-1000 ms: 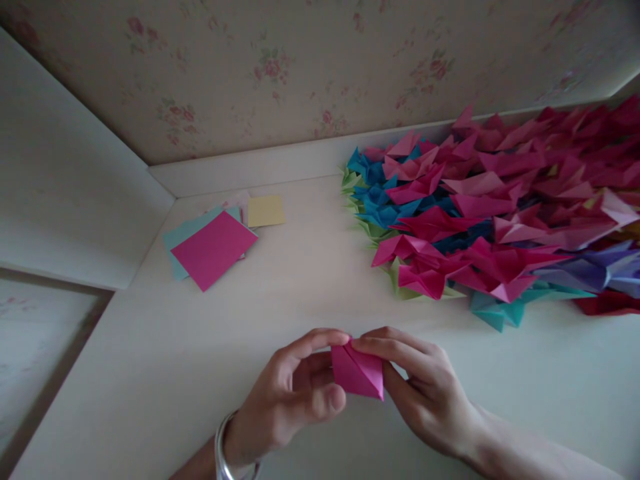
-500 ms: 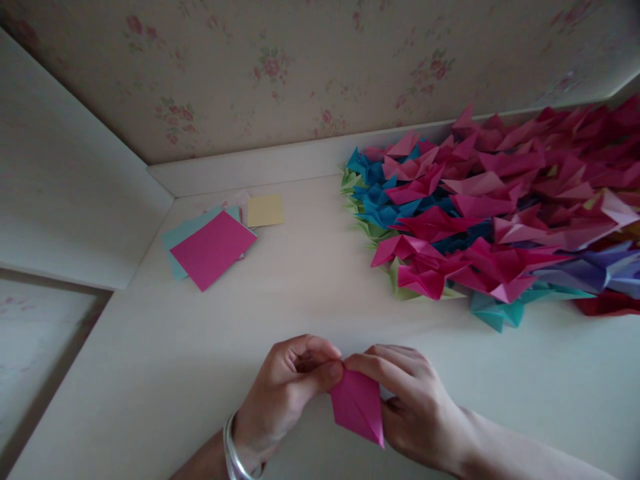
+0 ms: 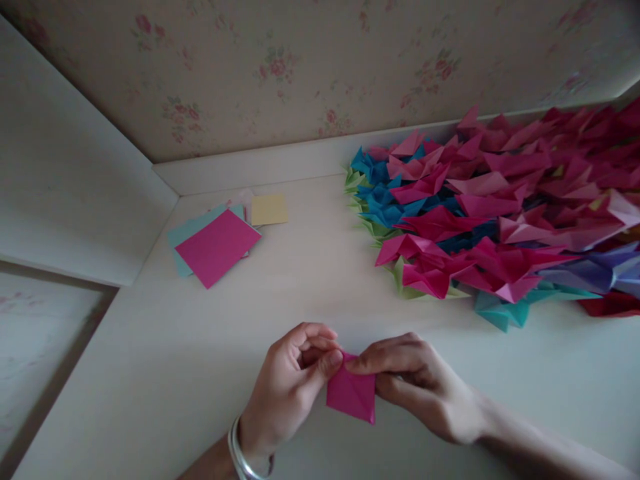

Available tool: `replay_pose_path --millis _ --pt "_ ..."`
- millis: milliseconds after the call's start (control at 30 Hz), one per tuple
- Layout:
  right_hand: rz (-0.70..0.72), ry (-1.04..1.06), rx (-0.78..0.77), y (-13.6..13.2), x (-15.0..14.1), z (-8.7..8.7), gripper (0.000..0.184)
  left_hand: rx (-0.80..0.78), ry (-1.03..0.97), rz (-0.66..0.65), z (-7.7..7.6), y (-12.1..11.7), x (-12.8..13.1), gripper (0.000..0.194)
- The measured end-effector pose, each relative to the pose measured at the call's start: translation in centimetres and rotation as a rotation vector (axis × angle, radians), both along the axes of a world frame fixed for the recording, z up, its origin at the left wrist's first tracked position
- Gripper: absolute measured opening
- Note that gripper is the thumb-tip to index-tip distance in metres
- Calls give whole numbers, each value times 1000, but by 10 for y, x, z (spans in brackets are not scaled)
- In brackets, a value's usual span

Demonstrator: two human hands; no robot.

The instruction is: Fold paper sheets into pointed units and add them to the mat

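Both hands hold a small folded square of pink origami paper (image 3: 351, 395) just above the white tabletop, with a diagonal crease running across its face. My left hand (image 3: 293, 383) pinches its upper left corner between thumb and fingers; a silver bracelet circles that wrist. On the other side, my right hand (image 3: 423, 383) grips the upper right part, index finger lying over the top edge. The fingers of my right hand behind the paper are partly hidden.
A big heap of folded paper cranes (image 3: 465, 213) in pink, blue, green and purple fills the right side. To the left lie pink and light-blue sheets (image 3: 219, 248) and a small yellow sheet (image 3: 269, 209). A flowered wall (image 3: 300, 73) rises behind the table.
My left thumb and fingers have closed on the paper's upper left corner. The paper dipped and tilted, then rose slightly again, and my right index finger shifted across its top.
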State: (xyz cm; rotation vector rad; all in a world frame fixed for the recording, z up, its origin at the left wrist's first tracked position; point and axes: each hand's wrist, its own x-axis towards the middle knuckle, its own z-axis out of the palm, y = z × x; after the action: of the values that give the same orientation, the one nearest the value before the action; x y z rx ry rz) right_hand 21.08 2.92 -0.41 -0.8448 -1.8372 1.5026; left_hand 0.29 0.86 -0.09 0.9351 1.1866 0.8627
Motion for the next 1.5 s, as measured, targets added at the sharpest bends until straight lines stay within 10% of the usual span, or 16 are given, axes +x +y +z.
replay_pose_path --millis 300,733,1033,1333,1500 --pt "-182 2 212 -5 -3 -2 37 209 206 -223 7 -3 -2 33" --pt "-198 -2 249 -5 0 -5 38 258 277 -12 3 5 0 8" --pt "-294 44 136 0 7 1 21 583 342 -195 6 2 -5 48" --pt "-219 38 -142 -8 5 0 14 3 -113 -134 6 7 -6 13" --pt "-319 -22 -27 -6 1 -2 14 -66 -33 -109 4 -1 1 22"
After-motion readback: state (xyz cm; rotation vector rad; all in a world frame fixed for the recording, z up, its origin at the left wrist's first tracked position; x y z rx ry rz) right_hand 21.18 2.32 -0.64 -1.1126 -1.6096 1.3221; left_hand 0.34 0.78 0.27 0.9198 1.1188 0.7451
